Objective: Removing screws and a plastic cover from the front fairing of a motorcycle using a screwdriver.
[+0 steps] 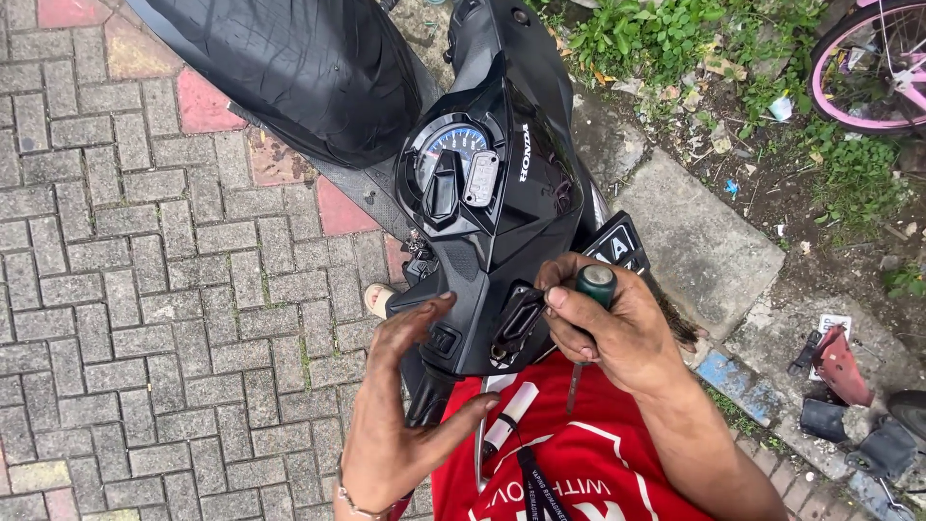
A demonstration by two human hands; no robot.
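Fingers (pixel 569 294) of our right hand (pixel 617 333) are closed around a green-handled screwdriver (pixel 588 318), its long axis running near-to-far with the shaft pointing back at our red shirt (pixel 579 453). It sits just right of the black handlebar cover (pixel 482 280) of the scooter. Our left hand (pixel 400 405) is open, fingers spread, touching the cover's near-left edge, gripping nothing; the right is nearer the tool, obviously.
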